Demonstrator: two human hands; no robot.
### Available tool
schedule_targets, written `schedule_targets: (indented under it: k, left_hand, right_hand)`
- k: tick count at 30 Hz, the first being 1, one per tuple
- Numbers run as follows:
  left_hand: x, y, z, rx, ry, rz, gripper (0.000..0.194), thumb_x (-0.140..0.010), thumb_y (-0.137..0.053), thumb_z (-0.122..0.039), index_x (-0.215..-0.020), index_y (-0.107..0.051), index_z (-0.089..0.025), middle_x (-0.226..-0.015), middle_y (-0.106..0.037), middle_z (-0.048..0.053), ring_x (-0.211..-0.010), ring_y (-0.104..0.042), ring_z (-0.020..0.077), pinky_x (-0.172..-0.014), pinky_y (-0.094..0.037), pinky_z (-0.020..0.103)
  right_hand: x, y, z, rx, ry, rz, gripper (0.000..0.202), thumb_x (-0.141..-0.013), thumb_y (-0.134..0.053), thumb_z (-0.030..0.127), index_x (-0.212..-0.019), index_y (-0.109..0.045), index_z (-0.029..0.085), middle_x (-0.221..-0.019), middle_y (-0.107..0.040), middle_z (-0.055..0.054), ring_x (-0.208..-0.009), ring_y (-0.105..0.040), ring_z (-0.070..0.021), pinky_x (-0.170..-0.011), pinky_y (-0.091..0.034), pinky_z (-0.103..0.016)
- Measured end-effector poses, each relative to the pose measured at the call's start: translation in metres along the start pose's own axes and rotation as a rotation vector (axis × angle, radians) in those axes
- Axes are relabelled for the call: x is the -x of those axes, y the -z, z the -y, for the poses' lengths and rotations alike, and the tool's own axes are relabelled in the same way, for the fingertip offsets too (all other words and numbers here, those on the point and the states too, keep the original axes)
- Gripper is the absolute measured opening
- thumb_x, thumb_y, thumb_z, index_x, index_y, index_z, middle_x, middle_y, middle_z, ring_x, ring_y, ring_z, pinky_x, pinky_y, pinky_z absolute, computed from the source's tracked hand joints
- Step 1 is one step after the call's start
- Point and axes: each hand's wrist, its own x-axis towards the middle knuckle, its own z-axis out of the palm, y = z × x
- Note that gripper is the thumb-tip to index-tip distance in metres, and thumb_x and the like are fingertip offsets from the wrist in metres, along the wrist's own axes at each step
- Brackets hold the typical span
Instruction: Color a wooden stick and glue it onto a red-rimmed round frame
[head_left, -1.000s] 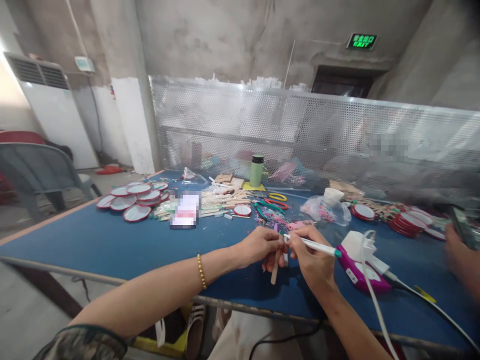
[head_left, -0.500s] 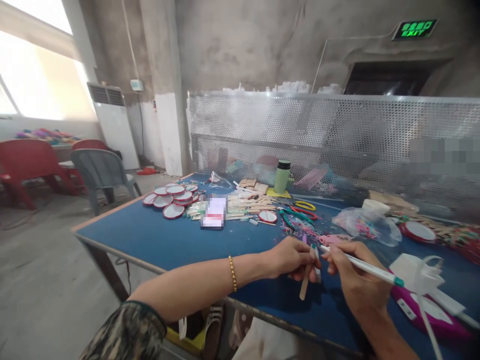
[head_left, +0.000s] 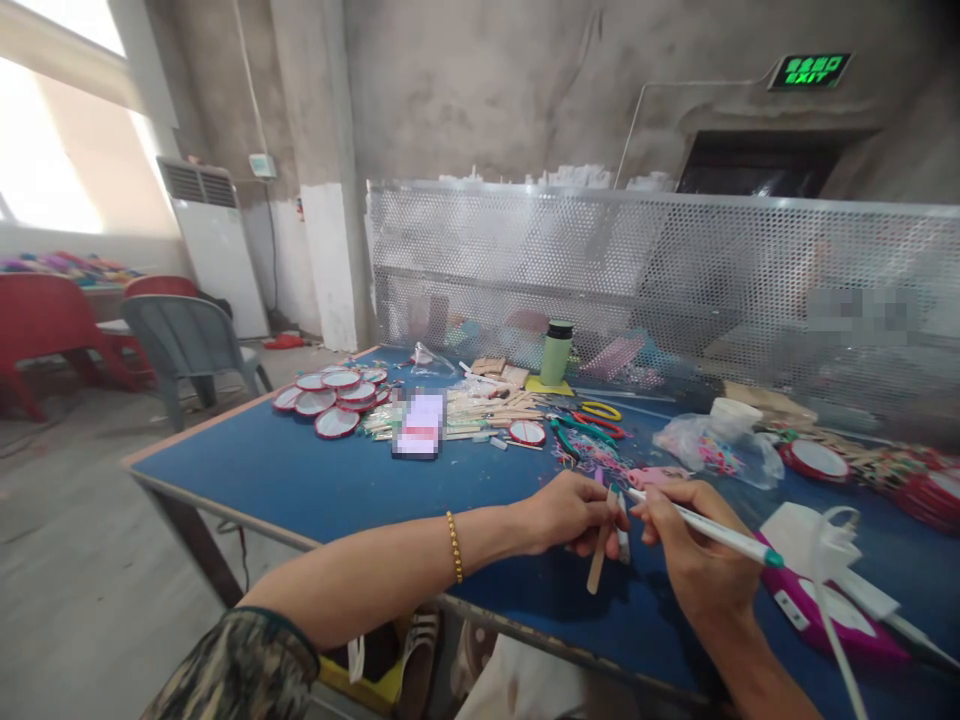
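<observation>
My left hand (head_left: 574, 515) is closed on a flat wooden craft stick (head_left: 598, 562), which slants down toward the table's front edge. Green colour shows at the stick's upper end. A narrow whitish piece (head_left: 623, 545) is also between the fingers; I cannot make out what it is. In my right hand (head_left: 701, 545) is a white marker pen (head_left: 720, 535) with a green end. Its tip points left, close to the stick's green end; whether they touch is unclear. Just beyond the hands lie a pink object (head_left: 660, 477) and tangled coloured strings (head_left: 592, 450).
A phone (head_left: 420, 425) lies left of centre, beside wooden sticks (head_left: 487, 412) and several red-rimmed white discs (head_left: 337, 423). Pliers (head_left: 589, 430) and a green bottle (head_left: 556, 355) stand behind. A magenta device (head_left: 832, 615) with a white cable is at right.
The whole view has shifted slightly, so things appear a little further left. Both hands keep their holds on the stick and marker pen, with almost the same posture.
</observation>
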Motion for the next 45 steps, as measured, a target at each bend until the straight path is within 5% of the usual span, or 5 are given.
schedule_targets:
  k: [21,34,45]
  left_hand:
    - [0.002,0.0,-0.002,-0.001,-0.031,0.012,0.016,-0.085,-0.046,-0.019,-0.074,-0.056,-0.013,-0.055,-0.058,-0.002,-0.033,-0.04,0.0055,-0.036,-0.025,0.02]
    - [0.002,0.003,0.002,-0.008,-0.05,0.02,0.029,-0.079,-0.058,-0.043,-0.078,-0.056,-0.014,-0.058,-0.06,-0.001,-0.035,-0.041,0.0055,-0.038,-0.025,0.02]
    - [0.008,0.001,0.001,-0.036,-0.054,0.075,0.041,-0.074,-0.059,-0.056,-0.076,-0.054,-0.015,-0.06,-0.061,0.001,-0.037,-0.043,0.0062,-0.037,-0.027,0.02]
  right_hand:
    - [0.003,0.0,-0.003,0.017,-0.009,0.005,0.027,-0.084,-0.062,0.042,-0.07,-0.063,0.02,-0.058,-0.062,-0.001,-0.048,-0.056,-0.0139,-0.048,-0.046,-0.027]
    - [-0.001,0.007,0.023,-0.155,-0.155,0.075,0.026,-0.083,-0.062,0.038,-0.066,-0.059,0.019,-0.05,-0.06,0.003,-0.036,-0.052,-0.0103,-0.038,-0.042,-0.022]
    - [-0.002,-0.012,0.024,-0.313,-0.231,0.0,0.02,-0.081,-0.063,0.033,-0.067,-0.06,0.019,-0.044,-0.054,0.006,-0.037,-0.053,-0.0102,-0.042,-0.047,-0.023]
